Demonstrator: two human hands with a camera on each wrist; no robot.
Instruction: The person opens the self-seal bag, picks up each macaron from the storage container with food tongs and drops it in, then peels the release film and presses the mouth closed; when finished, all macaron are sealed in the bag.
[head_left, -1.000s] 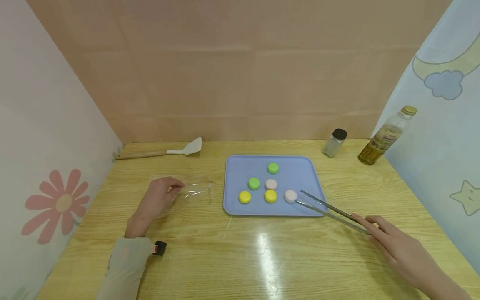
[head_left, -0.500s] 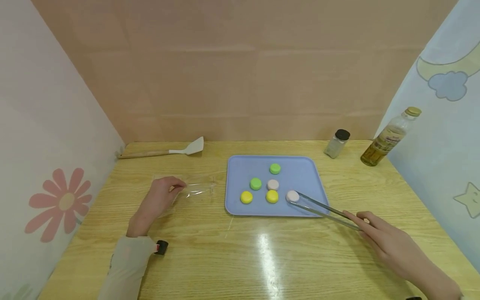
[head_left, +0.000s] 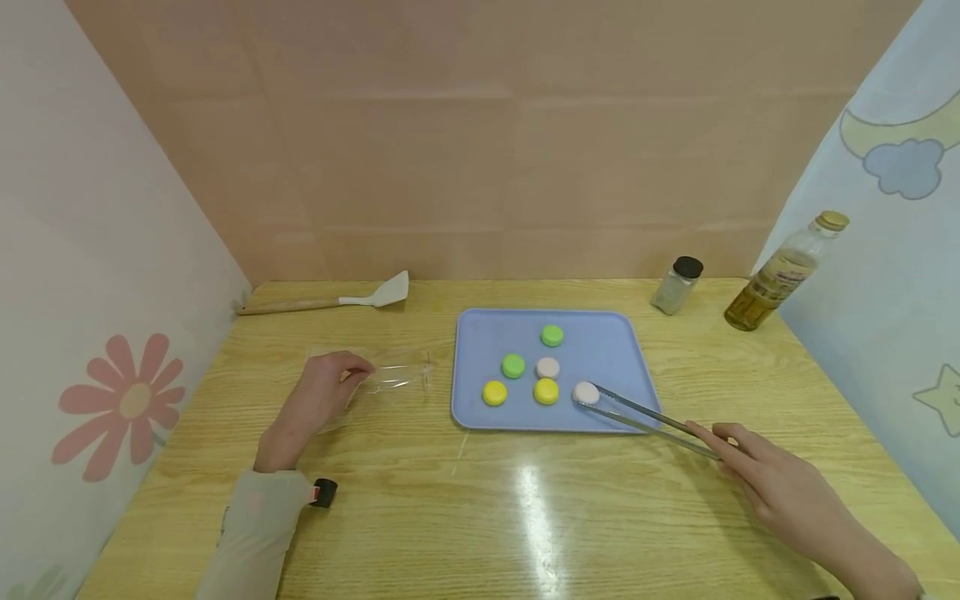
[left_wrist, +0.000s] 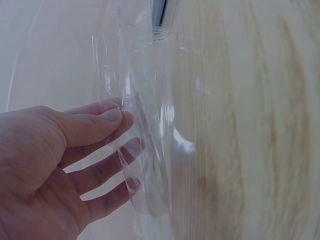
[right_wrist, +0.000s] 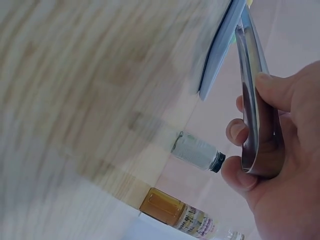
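Observation:
My left hand [head_left: 321,392] pinches a clear plastic bag [left_wrist: 150,130] between thumb and forefinger; the other fingers spread behind the film in the left wrist view. My right hand [head_left: 780,487] grips metal tongs [right_wrist: 256,100], thumb on one arm and fingers round the other. In the head view the tong tips straddle a pale pink macaron [head_left: 586,393] at the front right of a blue tray [head_left: 615,346]. Also on the tray are another pale pink macaron [head_left: 548,367], two green macarons [head_left: 513,365] and two yellow macarons [head_left: 547,391].
A spatula [head_left: 382,292] with a wooden handle lies at the back left. At the back right stand a small black-lidded jar [head_left: 675,287] and an oil bottle [head_left: 776,275]. Walls [head_left: 487,167] close the table off at the back and both sides.
The right hand has moved left and brought the tongs further over the tray, their tips now on either side of the front pink macaron. The left hand has stayed on the bag.

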